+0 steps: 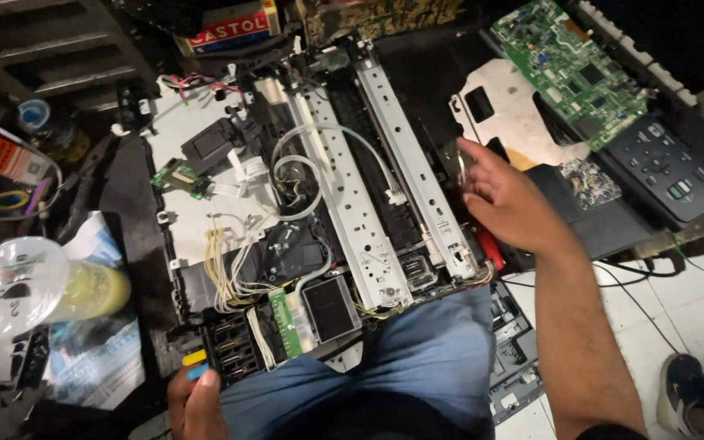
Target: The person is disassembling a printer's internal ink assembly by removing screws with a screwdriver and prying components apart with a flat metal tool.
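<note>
Fingers of right hand (505, 200) spread, unclenched, against dismantled printer (327, 228) beside perforated steel rail (413, 167); left hand (197, 403) pinches yellow and blue ink cartridges (195, 364) at black carriage.

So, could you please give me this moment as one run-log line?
left hand: at ink cartridge bay, near corner | right hand: open, over opened printer, right side | green circuit board: lying apart, upper right
</note>
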